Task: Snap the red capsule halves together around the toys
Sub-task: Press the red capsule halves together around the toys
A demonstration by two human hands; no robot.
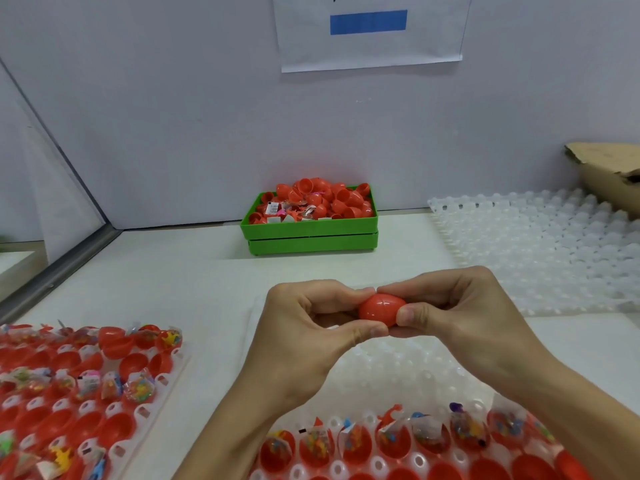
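Observation:
A red egg-shaped capsule (380, 309) is held above the table, its two halves joined with a seam showing across it. My left hand (311, 327) pinches its left end between thumb and fingers. My right hand (460, 313) grips its right end the same way. Below my hands a white tray (391, 382) holds a row of red capsule halves (353, 445) with bagged toys in them. A second tray (149, 410) at the lower left holds several more red halves, some with toy bags (138, 389).
A green bin (308, 230) heaped with red halves and toy bags stands at the back wall. A stack of white dimpled trays (540, 251) lies at the right, with a cardboard box (609, 174) behind it. A paper sheet (370, 46) hangs on the wall.

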